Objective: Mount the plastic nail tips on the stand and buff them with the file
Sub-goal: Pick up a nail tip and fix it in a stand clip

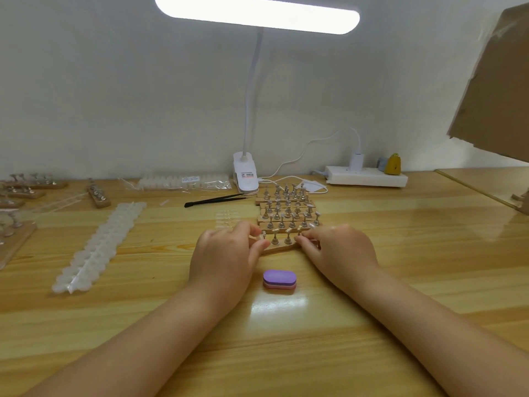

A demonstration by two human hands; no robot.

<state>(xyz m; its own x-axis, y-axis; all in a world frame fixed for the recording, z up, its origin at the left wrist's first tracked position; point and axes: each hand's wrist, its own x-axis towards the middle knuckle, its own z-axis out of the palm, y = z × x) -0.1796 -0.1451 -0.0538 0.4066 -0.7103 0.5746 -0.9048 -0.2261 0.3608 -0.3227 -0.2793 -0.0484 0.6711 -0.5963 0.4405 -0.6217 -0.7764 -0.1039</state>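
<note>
mounting under way, buffing not yet begun

both forearms reach in over the tabletop (pixel 400 253) to the nearest wooden stand (pixel 282 247); the left hand (pixel 226 253) has its fingers curled at the stand's left end, seemingly pinching a small clear nail tip (pixel 255 237), though it is too small to be sure, and the right hand (pixel 340 250) grips the stand's right end with curled fingers. several metal pegs (pixel 274 239) on this stand seem to carry tips already. the purple buffing block (pixel 279 279) lies untouched just in front of the stand, between the wrists. more stands (pixel 286 207) wait in rows behind, and strips of spare tips (pixel 94 247) lie to the left, so most of the work looks still ahead.
</note>
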